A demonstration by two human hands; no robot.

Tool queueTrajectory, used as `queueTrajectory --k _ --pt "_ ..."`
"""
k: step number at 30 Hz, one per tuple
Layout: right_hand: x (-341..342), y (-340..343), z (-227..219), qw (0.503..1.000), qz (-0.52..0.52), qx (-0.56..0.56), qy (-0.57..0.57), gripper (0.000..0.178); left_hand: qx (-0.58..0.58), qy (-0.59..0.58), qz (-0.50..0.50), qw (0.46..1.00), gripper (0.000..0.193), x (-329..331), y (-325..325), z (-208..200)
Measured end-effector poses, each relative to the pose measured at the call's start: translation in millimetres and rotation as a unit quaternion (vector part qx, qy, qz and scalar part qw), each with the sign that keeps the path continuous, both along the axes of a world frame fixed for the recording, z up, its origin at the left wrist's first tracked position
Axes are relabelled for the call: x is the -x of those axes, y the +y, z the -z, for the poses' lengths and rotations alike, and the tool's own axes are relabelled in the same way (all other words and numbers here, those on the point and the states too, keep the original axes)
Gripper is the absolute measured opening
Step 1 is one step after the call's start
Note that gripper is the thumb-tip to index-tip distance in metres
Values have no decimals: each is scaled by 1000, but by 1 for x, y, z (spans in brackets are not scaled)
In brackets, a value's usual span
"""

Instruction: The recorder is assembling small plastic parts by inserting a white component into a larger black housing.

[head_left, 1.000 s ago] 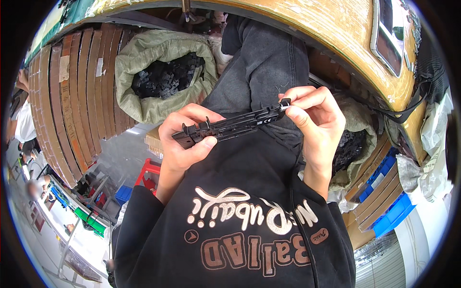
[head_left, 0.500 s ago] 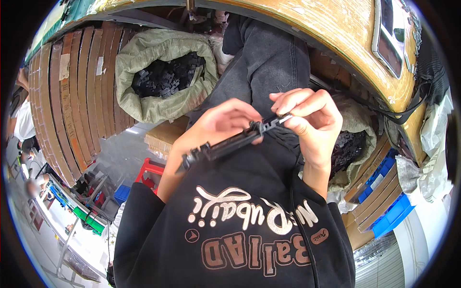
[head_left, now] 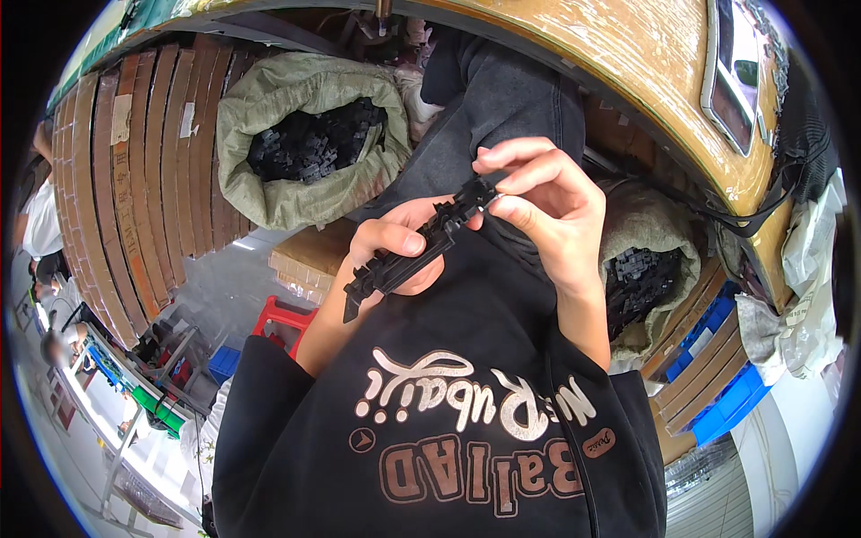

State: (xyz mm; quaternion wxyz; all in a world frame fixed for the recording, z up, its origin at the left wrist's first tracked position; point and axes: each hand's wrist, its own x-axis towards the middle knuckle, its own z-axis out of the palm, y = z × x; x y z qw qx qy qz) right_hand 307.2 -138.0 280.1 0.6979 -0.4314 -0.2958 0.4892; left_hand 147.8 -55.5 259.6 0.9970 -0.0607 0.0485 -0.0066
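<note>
A long black plastic strip (head_left: 420, 249) is held above the lap, tilted, its lower part clasped by the left hand (head_left: 395, 247) and its upper end pinched by the fingertips of the right hand (head_left: 547, 211). A green sack (head_left: 296, 134) of black parts is seen beyond, on the floor.

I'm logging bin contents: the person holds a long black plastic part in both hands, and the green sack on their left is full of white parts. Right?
Not quite. The head view shows the green sack filled with black parts, not white. The rest holds: the left hand and right hand both hold the long black plastic part.
</note>
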Motion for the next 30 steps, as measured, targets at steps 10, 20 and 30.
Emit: queueTrajectory --k 10,20,30 --pt "12 11 -5 988 -23 149 -15 25 -295 245 -180 906 50 -1 11 -25" --pt "24 12 -23 947 -214 214 111 25 -463 355 -337 739 29 -19 29 -34" --pt "22 15 -19 960 -154 203 114 23 -476 342 -325 742 27 -30 39 -30"
